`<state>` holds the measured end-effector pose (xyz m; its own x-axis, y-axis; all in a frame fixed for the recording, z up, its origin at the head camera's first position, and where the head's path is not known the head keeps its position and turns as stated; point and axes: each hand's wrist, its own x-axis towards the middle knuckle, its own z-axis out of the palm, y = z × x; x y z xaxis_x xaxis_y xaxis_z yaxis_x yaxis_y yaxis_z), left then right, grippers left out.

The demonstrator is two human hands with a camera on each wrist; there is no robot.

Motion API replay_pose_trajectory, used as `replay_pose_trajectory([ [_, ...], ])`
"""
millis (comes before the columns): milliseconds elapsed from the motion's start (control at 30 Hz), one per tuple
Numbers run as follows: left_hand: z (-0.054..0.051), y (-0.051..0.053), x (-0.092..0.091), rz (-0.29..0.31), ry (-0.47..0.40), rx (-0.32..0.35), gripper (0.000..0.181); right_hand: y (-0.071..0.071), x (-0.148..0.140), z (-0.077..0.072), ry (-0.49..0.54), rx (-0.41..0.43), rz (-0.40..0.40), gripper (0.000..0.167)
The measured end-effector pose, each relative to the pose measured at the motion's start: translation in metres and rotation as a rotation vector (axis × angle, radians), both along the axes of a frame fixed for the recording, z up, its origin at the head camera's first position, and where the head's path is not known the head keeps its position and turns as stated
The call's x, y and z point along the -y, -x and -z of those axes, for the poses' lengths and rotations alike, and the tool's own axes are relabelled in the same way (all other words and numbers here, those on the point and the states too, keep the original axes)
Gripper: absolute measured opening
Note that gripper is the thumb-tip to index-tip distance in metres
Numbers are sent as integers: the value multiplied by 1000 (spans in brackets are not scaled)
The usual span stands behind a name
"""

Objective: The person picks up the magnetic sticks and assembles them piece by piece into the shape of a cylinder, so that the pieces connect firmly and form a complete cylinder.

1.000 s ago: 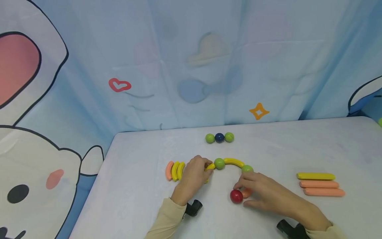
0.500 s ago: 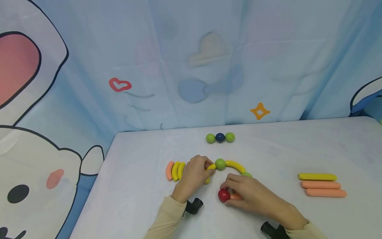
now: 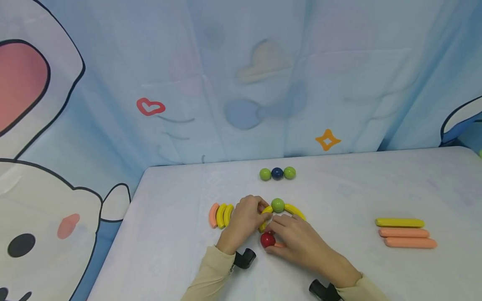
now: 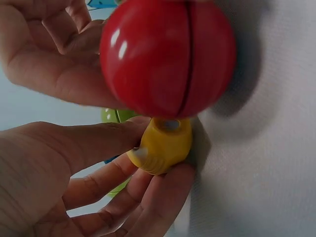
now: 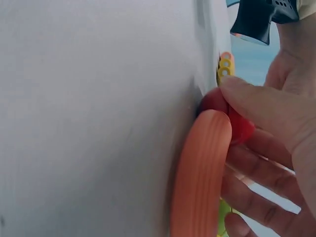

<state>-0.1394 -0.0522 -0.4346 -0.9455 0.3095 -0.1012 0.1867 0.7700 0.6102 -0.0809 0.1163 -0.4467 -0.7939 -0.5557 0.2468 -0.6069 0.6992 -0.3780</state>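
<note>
My left hand (image 3: 244,219) pinches a curved yellow stick (image 4: 168,145) between thumb and fingers; its holed end faces the left wrist camera. In the head view that stick adjoins a green ball (image 3: 278,205), followed by another curved yellow stick (image 3: 295,210). My right hand (image 3: 301,242) holds a red ball (image 3: 267,240) between thumb and fingers. A curved orange stick (image 5: 202,177) extends from the red ball, mostly hidden under the hand in the head view. In the left wrist view the red ball sits right by the yellow stick's end; whether they touch, I cannot tell.
Left of my left hand lie a curved orange stick (image 3: 214,215) and two curved yellow ones (image 3: 224,215). Behind, two green balls (image 3: 265,174) flank a blue ball (image 3: 277,174). At right lie a straight yellow stick (image 3: 400,222) and two straight orange sticks (image 3: 410,242).
My right hand has moved left with the red ball, bringing it close to the yellow stick in my left hand. The far green ball has become hidden behind the right hand. My left hand stays put.
</note>
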Motion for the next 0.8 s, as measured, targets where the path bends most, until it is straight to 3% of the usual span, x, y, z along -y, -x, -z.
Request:
replay_pose_trajectory([
  [300, 3, 1, 0, 6, 7, -25, 20, 0, 8, 6, 13, -126, 67, 41],
  [500, 2, -2, 2, 4, -11, -26, 21, 1, 1, 0, 73, -29, 139, 23],
  [667, -3, -8, 8, 1, -38, -12, 29, 16, -19, -13, 134, 21, 193, 16],
  [733, -6, -11, 11, 23, -44, 3, 33, 24, -28, -19, 146, 52, 184, 20],
  [800, -10, -15, 16, 95, -34, 15, 37, 33, -35, -24, 157, 95, 152, 24],
])
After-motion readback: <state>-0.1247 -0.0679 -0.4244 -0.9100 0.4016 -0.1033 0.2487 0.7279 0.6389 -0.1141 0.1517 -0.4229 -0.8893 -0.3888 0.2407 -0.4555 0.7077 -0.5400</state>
